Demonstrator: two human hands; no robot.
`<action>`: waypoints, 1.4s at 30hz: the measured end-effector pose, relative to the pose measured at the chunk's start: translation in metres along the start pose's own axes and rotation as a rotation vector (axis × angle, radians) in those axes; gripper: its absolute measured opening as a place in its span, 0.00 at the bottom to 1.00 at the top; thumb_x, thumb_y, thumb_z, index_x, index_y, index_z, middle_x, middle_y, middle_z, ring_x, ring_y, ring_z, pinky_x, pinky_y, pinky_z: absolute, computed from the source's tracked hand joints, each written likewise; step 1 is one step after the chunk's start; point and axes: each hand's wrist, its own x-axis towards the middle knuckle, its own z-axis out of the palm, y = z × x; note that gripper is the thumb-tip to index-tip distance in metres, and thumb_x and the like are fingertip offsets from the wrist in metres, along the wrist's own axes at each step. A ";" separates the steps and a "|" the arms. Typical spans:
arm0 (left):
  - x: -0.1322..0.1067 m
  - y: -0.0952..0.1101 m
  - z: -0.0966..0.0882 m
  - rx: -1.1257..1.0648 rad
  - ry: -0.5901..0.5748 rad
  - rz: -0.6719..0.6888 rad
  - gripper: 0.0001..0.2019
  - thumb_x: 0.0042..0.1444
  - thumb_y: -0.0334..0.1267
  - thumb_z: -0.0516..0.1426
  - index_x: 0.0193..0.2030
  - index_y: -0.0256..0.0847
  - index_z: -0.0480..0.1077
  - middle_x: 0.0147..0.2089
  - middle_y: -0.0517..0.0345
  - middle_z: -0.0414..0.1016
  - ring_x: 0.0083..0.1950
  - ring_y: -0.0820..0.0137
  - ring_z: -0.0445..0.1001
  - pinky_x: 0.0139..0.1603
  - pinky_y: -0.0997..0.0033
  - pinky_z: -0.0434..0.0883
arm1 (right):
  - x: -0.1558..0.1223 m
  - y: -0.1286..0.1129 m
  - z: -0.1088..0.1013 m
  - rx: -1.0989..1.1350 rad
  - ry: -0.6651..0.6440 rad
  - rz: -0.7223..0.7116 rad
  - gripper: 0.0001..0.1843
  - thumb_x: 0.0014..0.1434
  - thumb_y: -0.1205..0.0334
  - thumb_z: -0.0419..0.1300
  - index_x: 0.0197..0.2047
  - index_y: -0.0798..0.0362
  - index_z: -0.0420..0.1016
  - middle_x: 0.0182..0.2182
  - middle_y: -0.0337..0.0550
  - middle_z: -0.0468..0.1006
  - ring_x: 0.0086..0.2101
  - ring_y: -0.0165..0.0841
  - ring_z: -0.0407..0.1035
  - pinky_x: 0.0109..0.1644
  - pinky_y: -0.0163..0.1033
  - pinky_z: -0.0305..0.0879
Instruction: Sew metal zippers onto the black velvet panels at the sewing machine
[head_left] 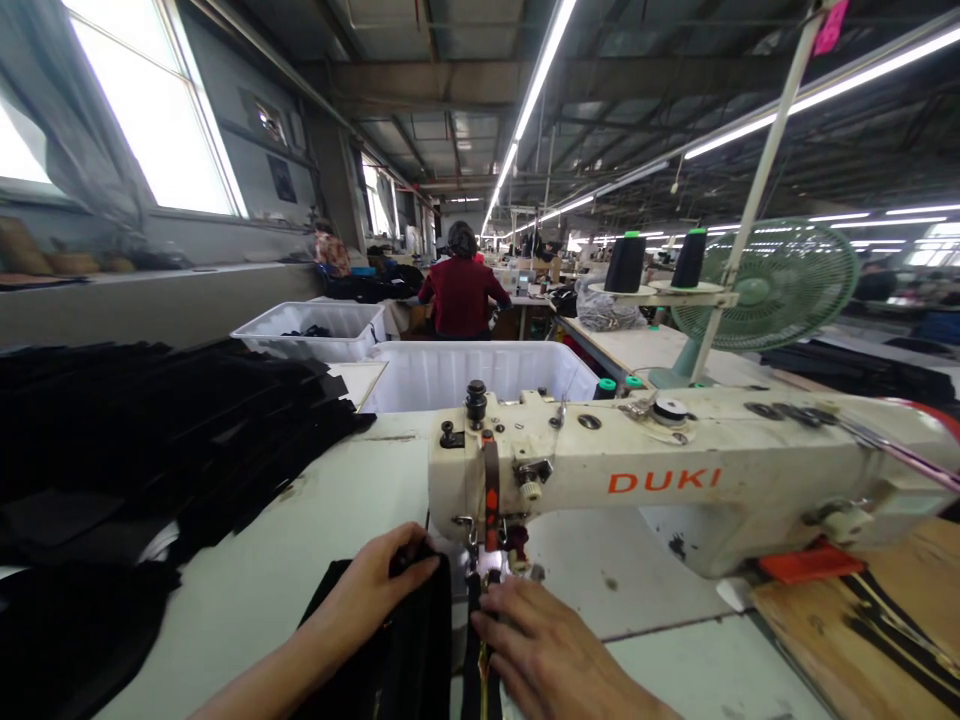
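A cream sewing machine (675, 480) marked DUKI stands on the white table (300, 560). Under its needle lies a piece of black fabric (416, 650) with a strip running toward me. My left hand (371, 590) grips the fabric's far edge, fingers curled round it, just left of the needle. My right hand (540, 645) lies flat on the strip right of the needle, fingers stretched out and pressing down.
A big pile of black fabric pieces (150, 440) covers the table's left side. White plastic bins (480, 375) stand behind the machine. Thread cones (626, 262) and a green fan (780, 285) are at the right. A person in red (461, 290) sits ahead, back turned.
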 end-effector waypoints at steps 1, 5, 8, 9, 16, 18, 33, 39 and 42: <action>-0.004 0.004 0.004 -0.008 0.015 -0.010 0.12 0.66 0.45 0.52 0.43 0.41 0.72 0.38 0.56 0.76 0.41 0.63 0.77 0.43 0.66 0.76 | 0.000 0.000 0.000 0.009 0.016 -0.002 0.15 0.70 0.61 0.51 0.57 0.51 0.71 0.54 0.44 0.75 0.56 0.36 0.67 0.65 0.38 0.61; -0.030 0.012 0.019 0.106 0.155 0.030 0.19 0.63 0.43 0.55 0.60 0.42 0.67 0.63 0.47 0.67 0.66 0.53 0.64 0.65 0.49 0.66 | 0.001 0.000 0.002 0.029 0.044 0.005 0.10 0.69 0.64 0.53 0.49 0.52 0.74 0.51 0.42 0.76 0.56 0.34 0.66 0.66 0.37 0.60; -0.055 0.018 0.029 0.369 0.182 0.296 0.25 0.65 0.42 0.54 0.68 0.48 0.58 0.68 0.53 0.64 0.68 0.59 0.64 0.65 0.57 0.68 | -0.002 0.002 0.006 -0.007 0.071 -0.037 0.10 0.69 0.65 0.54 0.50 0.52 0.73 0.52 0.42 0.77 0.56 0.33 0.67 0.67 0.36 0.58; -0.061 0.020 0.031 0.471 0.184 0.387 0.27 0.65 0.44 0.55 0.70 0.47 0.56 0.68 0.53 0.65 0.67 0.59 0.66 0.62 0.59 0.70 | -0.003 0.002 0.007 -0.021 0.084 -0.046 0.10 0.69 0.64 0.54 0.50 0.52 0.73 0.53 0.41 0.76 0.56 0.33 0.67 0.67 0.36 0.57; -0.056 0.039 0.025 0.933 0.190 0.576 0.29 0.64 0.51 0.53 0.66 0.36 0.61 0.68 0.50 0.63 0.63 0.56 0.71 0.51 0.52 0.77 | -0.005 0.003 0.010 -0.033 0.131 -0.066 0.17 0.70 0.64 0.51 0.60 0.51 0.69 0.54 0.40 0.76 0.56 0.34 0.68 0.67 0.38 0.59; -0.053 0.041 0.022 0.974 0.159 0.603 0.29 0.64 0.51 0.53 0.66 0.36 0.62 0.68 0.50 0.62 0.63 0.58 0.71 0.50 0.51 0.77 | -0.004 0.002 0.008 -0.038 0.105 -0.071 0.17 0.71 0.64 0.49 0.59 0.53 0.70 0.54 0.42 0.77 0.56 0.35 0.69 0.66 0.40 0.60; -0.053 0.043 0.023 0.730 0.098 0.505 0.32 0.55 0.38 0.60 0.67 0.40 0.60 0.68 0.55 0.65 0.66 0.62 0.67 0.64 0.52 0.68 | 0.005 -0.002 -0.010 0.022 0.044 -0.035 0.17 0.64 0.71 0.53 0.55 0.53 0.74 0.52 0.45 0.79 0.54 0.34 0.71 0.64 0.39 0.64; -0.056 0.040 0.023 0.789 0.137 0.495 0.33 0.54 0.40 0.61 0.68 0.43 0.61 0.66 0.51 0.67 0.64 0.53 0.69 0.57 0.45 0.72 | 0.004 0.003 0.003 -0.017 0.042 0.090 0.17 0.65 0.65 0.56 0.56 0.53 0.73 0.49 0.47 0.78 0.50 0.40 0.72 0.59 0.46 0.70; -0.057 0.037 0.022 0.785 0.117 0.513 0.31 0.58 0.47 0.59 0.67 0.44 0.62 0.67 0.51 0.66 0.63 0.52 0.69 0.58 0.46 0.72 | 0.000 0.007 0.015 -0.074 0.126 0.051 0.16 0.66 0.61 0.57 0.56 0.52 0.72 0.50 0.45 0.78 0.50 0.40 0.72 0.58 0.47 0.71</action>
